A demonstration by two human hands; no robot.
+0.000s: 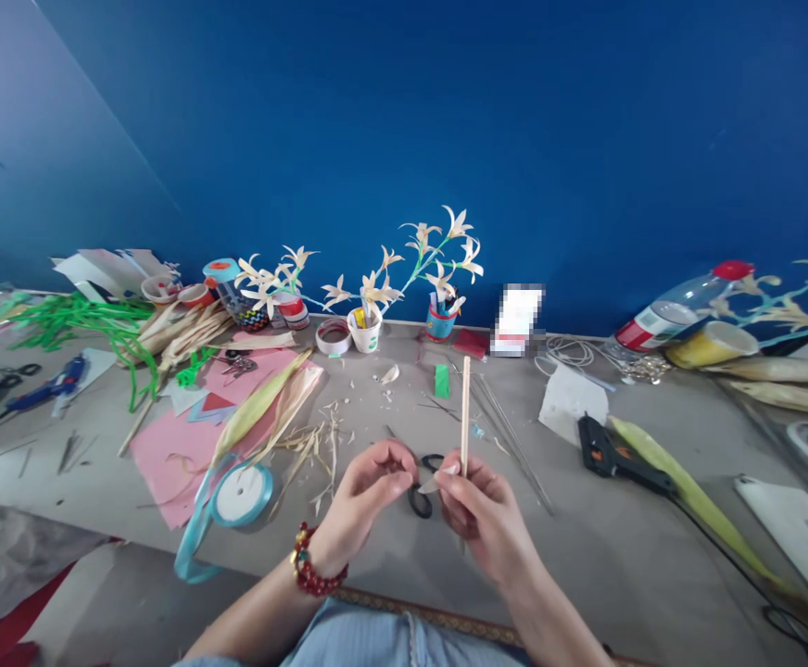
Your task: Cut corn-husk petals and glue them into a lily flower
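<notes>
Head | right hand [475, 497] pinches chopsticks [466, 408], petal [437, 481] | left hand [369, 484] curled beside scissors [421, 503], grip unclear | flowers [379, 293] beyond scissors seem finished, petal unfixed

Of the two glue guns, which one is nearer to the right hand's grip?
The black glue gun, on the right beside a yellow-green husk; the other, the blue glue gun, lies at the far left.

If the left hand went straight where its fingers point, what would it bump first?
Probably the little pale piece in the right hand, but depth is hard to judge here.
</notes>
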